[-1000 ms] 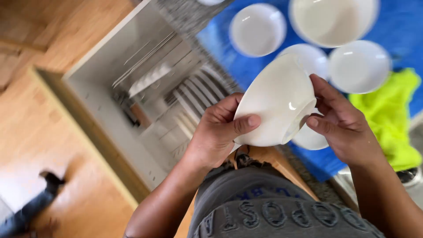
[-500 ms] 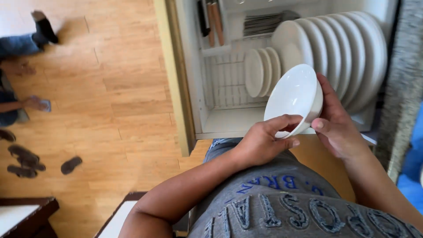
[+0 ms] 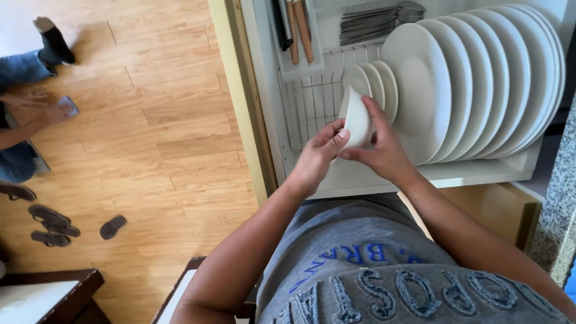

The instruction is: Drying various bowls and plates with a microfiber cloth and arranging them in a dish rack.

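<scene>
Both hands, left hand (image 3: 318,157) and right hand (image 3: 381,150), grip a white bowl (image 3: 355,117) held on edge. It sits over the wire rack (image 3: 312,105), with small plates (image 3: 378,87) at 2 o'clock.

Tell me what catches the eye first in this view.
First, the white bowl held on edge by the left hand and right hand over the wire rack of an open drawer. To its right stands a row of big white plates, upright. Far left, on the wooden floor, lie dark sandals.
</scene>
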